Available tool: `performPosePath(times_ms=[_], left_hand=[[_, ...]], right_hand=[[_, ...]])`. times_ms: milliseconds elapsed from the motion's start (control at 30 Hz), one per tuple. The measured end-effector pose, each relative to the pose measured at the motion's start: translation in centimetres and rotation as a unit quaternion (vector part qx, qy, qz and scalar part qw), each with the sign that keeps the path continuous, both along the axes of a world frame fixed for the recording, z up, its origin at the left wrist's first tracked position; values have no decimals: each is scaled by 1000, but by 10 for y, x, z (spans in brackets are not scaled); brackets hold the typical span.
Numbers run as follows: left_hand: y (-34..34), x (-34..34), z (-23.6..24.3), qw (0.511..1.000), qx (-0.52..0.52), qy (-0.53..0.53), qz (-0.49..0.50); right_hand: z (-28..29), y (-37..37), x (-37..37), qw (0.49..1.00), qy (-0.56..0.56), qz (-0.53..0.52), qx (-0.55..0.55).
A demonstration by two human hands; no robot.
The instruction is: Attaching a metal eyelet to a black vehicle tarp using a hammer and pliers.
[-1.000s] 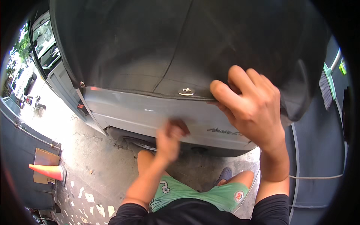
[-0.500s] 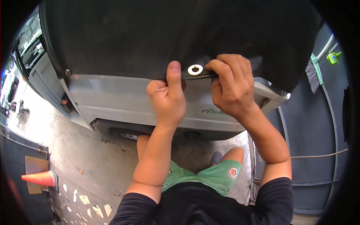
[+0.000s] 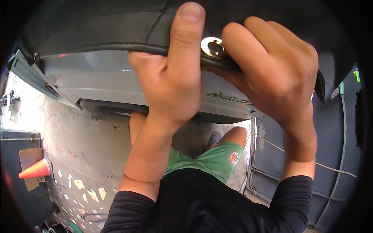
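Note:
A black vinyl-like cover [image 3: 105, 29] hangs over the side of a silver vehicle [image 3: 97, 75]. My left hand [image 3: 171, 77] grips the cover's hemmed lower edge, thumb up on its outer face and fingers hidden behind. Just to the right of that thumb sits a shiny metal eyelet [image 3: 212, 47] with a notched hole. My right hand [image 3: 276, 66] pinches the same edge on the other side of the eyelet, its index finger touching or nearly touching the ring. At the cover's far left corner there is another small metal fastener [image 3: 36, 56].
An orange traffic cone [image 3: 37, 169] lies on its side by a piece of cardboard [image 3: 30, 155] at the left. Paper scraps [image 3: 92, 195] litter the concrete floor. Dark panels [image 3: 330, 136] and a thin cable [image 3: 268, 144] run along the right.
Both hands have lifted the cover's edge up and toward me, so hands and eyelet look larger. The lower edge now bows outward from the vehicle. Neither hand has let go.

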State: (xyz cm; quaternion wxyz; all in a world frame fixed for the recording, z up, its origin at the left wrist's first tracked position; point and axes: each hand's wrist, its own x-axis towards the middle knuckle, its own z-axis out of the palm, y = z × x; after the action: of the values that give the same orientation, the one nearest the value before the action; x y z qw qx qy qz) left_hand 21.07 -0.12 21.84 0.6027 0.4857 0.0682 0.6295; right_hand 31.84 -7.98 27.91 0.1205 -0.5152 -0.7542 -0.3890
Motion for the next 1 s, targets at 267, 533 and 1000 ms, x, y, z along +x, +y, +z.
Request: performPosePath(times_ms=[267,533,1000], left_hand=[[9,6,-47,964,122,148,183],[20,17,-65,931,163,138,295],[5,0,-59,952,67,179,239]], right_hand=[[-38,-4,7,995,12,-95,34],[-52,15,19,995,28,-70,61],[-44,-13,18,977,209,41,6]])
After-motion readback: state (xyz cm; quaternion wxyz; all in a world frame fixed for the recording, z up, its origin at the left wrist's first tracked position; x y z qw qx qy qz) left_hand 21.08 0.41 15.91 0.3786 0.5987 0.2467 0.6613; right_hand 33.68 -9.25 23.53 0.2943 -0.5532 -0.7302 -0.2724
